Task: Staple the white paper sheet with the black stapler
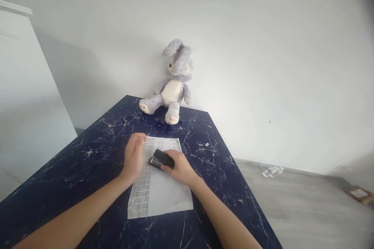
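A white sheet of paper (168, 194) lies on the dark blue marbled table, with a strip of grey block-like print down its left side. My left hand (134, 157) is at its upper left edge, fingers curled together on the paper's margin. In my right hand (181, 167) is a black stapler (162, 158), held over the upper middle of the sheet. The stapler's front end points left, toward the printed strip. My right fingers wrap around its back part. Whether its jaw touches the paper, I cannot tell.
A grey plush rabbit (173, 93) sits at the table's (117, 124) far end against the white wall. A tiny pale scrap (207, 144) lies right of the paper. White cabinet (26, 78) at left; crumpled plastic (272, 171) and a brown package (360, 193) on the floor at right.
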The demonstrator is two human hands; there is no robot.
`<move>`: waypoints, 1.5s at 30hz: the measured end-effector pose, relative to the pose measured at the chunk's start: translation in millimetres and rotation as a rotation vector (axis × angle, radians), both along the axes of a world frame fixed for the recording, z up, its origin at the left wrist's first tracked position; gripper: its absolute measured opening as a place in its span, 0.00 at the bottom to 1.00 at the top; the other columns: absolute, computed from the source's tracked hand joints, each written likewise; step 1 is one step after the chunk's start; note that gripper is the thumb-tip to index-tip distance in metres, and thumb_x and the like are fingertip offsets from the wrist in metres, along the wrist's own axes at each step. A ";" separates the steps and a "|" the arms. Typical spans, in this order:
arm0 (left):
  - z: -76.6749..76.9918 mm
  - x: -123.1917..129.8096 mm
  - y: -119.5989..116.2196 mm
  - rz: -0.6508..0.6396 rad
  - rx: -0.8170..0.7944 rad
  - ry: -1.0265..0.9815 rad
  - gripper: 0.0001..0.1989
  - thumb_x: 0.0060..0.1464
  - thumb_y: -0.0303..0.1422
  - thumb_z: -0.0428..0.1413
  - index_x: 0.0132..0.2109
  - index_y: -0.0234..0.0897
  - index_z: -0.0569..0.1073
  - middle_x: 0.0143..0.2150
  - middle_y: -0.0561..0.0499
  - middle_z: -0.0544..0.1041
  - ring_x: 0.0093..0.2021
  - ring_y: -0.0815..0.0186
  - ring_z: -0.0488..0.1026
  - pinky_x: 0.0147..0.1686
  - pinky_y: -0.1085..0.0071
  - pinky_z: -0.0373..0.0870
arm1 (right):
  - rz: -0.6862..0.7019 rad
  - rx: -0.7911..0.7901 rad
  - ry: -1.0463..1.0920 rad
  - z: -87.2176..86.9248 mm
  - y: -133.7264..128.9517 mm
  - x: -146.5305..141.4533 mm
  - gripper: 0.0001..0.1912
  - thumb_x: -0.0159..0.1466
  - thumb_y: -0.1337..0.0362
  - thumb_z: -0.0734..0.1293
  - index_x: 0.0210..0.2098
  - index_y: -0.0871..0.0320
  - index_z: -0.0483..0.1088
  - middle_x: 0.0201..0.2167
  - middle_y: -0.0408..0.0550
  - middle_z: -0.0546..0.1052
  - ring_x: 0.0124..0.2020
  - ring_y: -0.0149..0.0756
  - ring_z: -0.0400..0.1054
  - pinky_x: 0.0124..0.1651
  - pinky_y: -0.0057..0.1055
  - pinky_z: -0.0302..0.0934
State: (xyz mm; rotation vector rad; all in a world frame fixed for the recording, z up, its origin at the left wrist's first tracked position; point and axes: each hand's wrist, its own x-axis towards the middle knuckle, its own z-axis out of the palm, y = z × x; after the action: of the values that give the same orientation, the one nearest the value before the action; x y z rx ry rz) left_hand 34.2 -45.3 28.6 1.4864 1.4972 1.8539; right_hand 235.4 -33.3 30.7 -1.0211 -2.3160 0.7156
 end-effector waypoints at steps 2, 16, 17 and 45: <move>-7.8 -10.9 12.9 0.001 -0.013 -0.044 0.14 0.67 0.39 0.45 0.40 0.38 0.72 0.40 0.50 0.74 0.41 0.61 0.70 0.43 0.67 0.66 | 0.042 -0.002 -0.036 -3.4 -1.7 -3.5 0.18 0.60 0.67 0.71 0.50 0.53 0.69 0.44 0.48 0.76 0.45 0.43 0.68 0.49 0.37 0.62; -25.4 34.4 -10.5 -0.521 -0.144 -0.065 0.18 0.69 0.43 0.46 0.40 0.38 0.75 0.41 0.47 0.76 0.44 0.59 0.72 0.46 0.64 0.68 | -0.061 -0.330 0.122 -15.8 -53.4 117.6 0.32 0.68 0.54 0.66 0.68 0.50 0.57 0.62 0.55 0.68 0.59 0.50 0.64 0.62 0.46 0.58; -28.1 37.3 -11.1 -0.562 -0.167 -0.074 0.18 0.69 0.44 0.46 0.41 0.38 0.75 0.41 0.47 0.76 0.45 0.59 0.72 0.47 0.64 0.68 | -0.023 -0.402 0.157 -14.7 -53.8 125.0 0.32 0.69 0.52 0.65 0.69 0.50 0.57 0.62 0.54 0.67 0.60 0.50 0.63 0.62 0.46 0.58; -52.3 -3.0 38.7 -0.434 -0.318 -0.390 0.34 0.59 0.59 0.48 0.34 0.32 0.83 0.37 0.37 0.83 0.40 0.52 0.81 0.48 0.56 0.74 | 0.329 -0.489 0.206 3.4 -15.4 31.6 0.31 0.60 0.57 0.74 0.61 0.54 0.69 0.57 0.54 0.72 0.56 0.50 0.66 0.59 0.46 0.60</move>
State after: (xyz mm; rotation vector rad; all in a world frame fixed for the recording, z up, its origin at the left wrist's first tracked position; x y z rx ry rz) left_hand 31.2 -6.7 -23.7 1.1110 1.1124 1.4608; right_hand 267.0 -48.8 34.1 -0.7114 -2.1948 1.4981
